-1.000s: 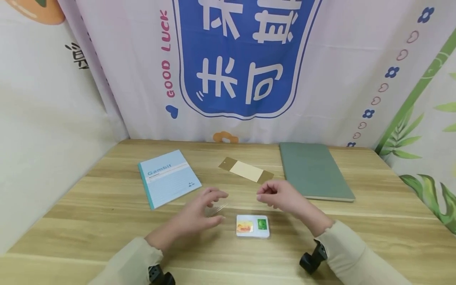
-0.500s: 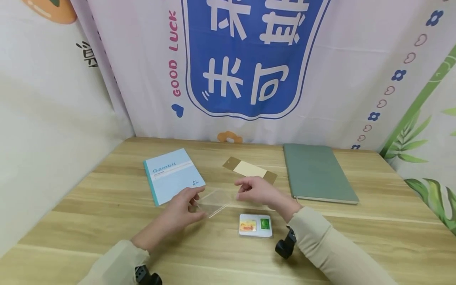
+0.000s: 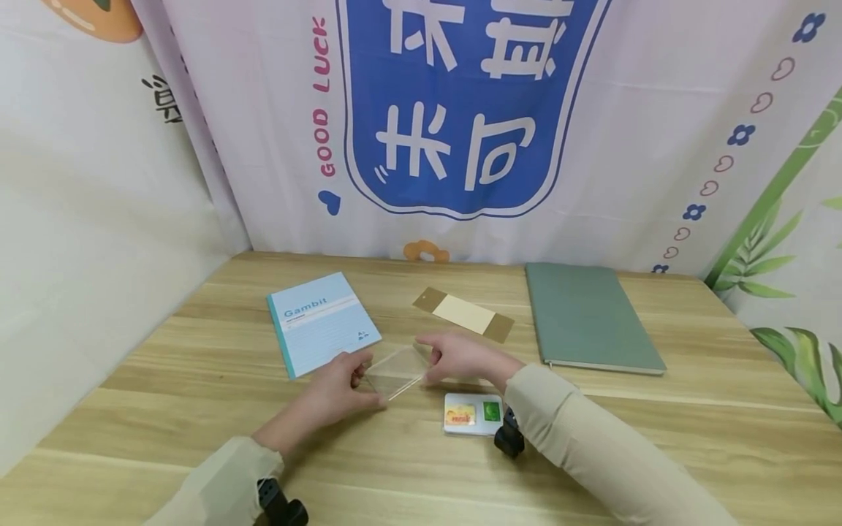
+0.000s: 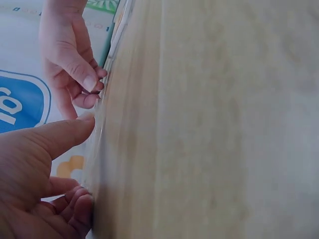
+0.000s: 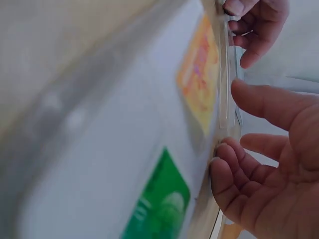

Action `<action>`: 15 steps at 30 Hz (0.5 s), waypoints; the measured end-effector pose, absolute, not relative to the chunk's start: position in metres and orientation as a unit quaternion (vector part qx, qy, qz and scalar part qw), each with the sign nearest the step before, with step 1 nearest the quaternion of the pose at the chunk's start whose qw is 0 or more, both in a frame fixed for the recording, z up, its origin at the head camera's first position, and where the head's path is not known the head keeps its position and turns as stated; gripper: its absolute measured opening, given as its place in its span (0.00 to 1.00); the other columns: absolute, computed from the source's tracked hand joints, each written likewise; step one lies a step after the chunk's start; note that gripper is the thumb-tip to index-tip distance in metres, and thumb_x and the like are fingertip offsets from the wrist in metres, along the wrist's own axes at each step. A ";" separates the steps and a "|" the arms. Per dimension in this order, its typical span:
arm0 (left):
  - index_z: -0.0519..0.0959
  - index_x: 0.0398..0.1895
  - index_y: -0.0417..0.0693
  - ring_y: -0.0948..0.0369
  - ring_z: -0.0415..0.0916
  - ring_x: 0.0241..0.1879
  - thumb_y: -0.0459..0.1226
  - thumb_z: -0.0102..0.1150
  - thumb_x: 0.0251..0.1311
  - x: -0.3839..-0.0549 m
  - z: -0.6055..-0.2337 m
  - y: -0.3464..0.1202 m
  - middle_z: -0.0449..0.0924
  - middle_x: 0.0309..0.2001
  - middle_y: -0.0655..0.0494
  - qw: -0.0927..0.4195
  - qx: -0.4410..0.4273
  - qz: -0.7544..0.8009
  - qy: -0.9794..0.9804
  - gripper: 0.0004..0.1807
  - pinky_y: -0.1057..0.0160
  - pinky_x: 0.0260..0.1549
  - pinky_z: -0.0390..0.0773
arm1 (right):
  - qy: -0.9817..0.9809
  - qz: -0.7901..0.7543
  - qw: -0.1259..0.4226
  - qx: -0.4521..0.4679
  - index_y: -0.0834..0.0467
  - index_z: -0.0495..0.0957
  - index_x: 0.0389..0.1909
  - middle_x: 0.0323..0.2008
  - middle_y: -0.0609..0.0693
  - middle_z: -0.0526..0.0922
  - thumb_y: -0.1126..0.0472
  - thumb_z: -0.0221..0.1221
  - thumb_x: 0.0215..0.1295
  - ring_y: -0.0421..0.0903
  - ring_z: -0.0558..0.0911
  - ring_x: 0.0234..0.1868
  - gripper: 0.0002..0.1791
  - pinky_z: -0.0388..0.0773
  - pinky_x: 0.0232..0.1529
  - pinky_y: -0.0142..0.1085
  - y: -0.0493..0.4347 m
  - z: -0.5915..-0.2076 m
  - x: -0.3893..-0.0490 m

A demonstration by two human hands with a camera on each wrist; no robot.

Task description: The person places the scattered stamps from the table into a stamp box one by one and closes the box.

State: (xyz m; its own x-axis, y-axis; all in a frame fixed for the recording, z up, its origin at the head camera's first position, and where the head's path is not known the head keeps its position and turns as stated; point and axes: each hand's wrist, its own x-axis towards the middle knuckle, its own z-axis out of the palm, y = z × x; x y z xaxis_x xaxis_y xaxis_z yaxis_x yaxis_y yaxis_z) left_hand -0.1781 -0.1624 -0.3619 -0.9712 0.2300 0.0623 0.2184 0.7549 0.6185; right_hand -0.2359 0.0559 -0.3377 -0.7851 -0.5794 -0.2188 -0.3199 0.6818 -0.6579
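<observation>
A clear, flat plastic piece point(image 3: 396, 369), like a thin box or lid, lies low over the wooden table between both hands. My left hand point(image 3: 332, 385) holds its left side, thumb toward me and fingers behind. On the right side my right hand point(image 3: 463, 359) grips it between thumb and index finger, the other fingers curled. Just in front of the right wrist sits a flat white case point(image 3: 472, 424) with an orange and a green sticker; the right wrist view shows this case point(image 5: 119, 129) large and close, with the clear piece's edge point(image 5: 225, 89) beyond it.
A light blue notebook point(image 3: 322, 321) lies behind the left hand. A brown and cream card strip point(image 3: 463, 313) lies behind the right hand, and a green notebook point(image 3: 592, 318) further right. A printed curtain point(image 3: 276, 146) hangs along the table's back edge.
My right hand has moved left and come onto the clear piece's right side. My left hand shifted left with the clear piece, which was tilted earlier and now lies flatter.
</observation>
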 end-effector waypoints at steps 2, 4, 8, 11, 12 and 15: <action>0.69 0.26 0.43 0.60 0.60 0.27 0.44 0.75 0.36 -0.181 -0.364 -0.160 0.63 0.23 0.53 0.010 0.125 0.322 0.938 0.23 0.64 0.24 0.60 | 0.897 -0.290 0.216 -0.255 0.57 0.58 0.68 0.27 0.48 0.77 0.61 0.67 0.50 0.42 0.72 0.26 0.43 0.70 0.29 0.33 0.055 -0.338 -0.239; 0.73 0.30 0.44 0.60 0.60 0.28 0.45 0.75 0.36 -0.182 -0.366 -0.159 0.65 0.24 0.53 0.007 0.127 0.320 0.939 0.23 0.64 0.25 0.60 | 0.900 -0.275 0.217 -0.258 0.56 0.59 0.68 0.25 0.48 0.76 0.61 0.68 0.49 0.42 0.72 0.25 0.43 0.70 0.27 0.33 0.053 -0.339 -0.241; 0.76 0.46 0.39 0.59 0.63 0.33 0.47 0.75 0.36 -0.180 -0.369 -0.157 0.68 0.32 0.52 0.010 0.108 0.323 0.940 0.33 0.63 0.29 0.65 | 0.902 -0.262 0.217 -0.267 0.54 0.61 0.66 0.23 0.48 0.73 0.62 0.68 0.48 0.42 0.70 0.23 0.42 0.68 0.26 0.33 0.049 -0.342 -0.241; 0.74 0.53 0.36 0.58 0.64 0.35 0.48 0.75 0.37 -0.178 -0.371 -0.156 0.68 0.36 0.51 0.014 0.093 0.323 0.942 0.39 0.62 0.33 0.66 | 0.904 -0.254 0.217 -0.266 0.55 0.62 0.66 0.22 0.48 0.72 0.62 0.68 0.48 0.42 0.69 0.23 0.42 0.68 0.25 0.33 0.047 -0.343 -0.240; 0.74 0.54 0.36 0.58 0.64 0.35 0.48 0.75 0.37 -0.178 -0.372 -0.156 0.68 0.37 0.51 0.013 0.092 0.322 0.942 0.39 0.62 0.33 0.67 | 0.906 -0.250 0.216 -0.264 0.54 0.61 0.67 0.22 0.48 0.72 0.62 0.68 0.49 0.42 0.69 0.23 0.43 0.67 0.26 0.33 0.047 -0.343 -0.240; 0.74 0.53 0.35 0.58 0.63 0.35 0.48 0.74 0.38 -0.179 -0.373 -0.155 0.68 0.36 0.50 0.002 0.098 0.321 0.942 0.39 0.62 0.33 0.66 | 0.910 -0.246 0.208 -0.262 0.55 0.62 0.66 0.21 0.47 0.72 0.61 0.68 0.49 0.41 0.69 0.22 0.42 0.67 0.25 0.32 0.046 -0.344 -0.241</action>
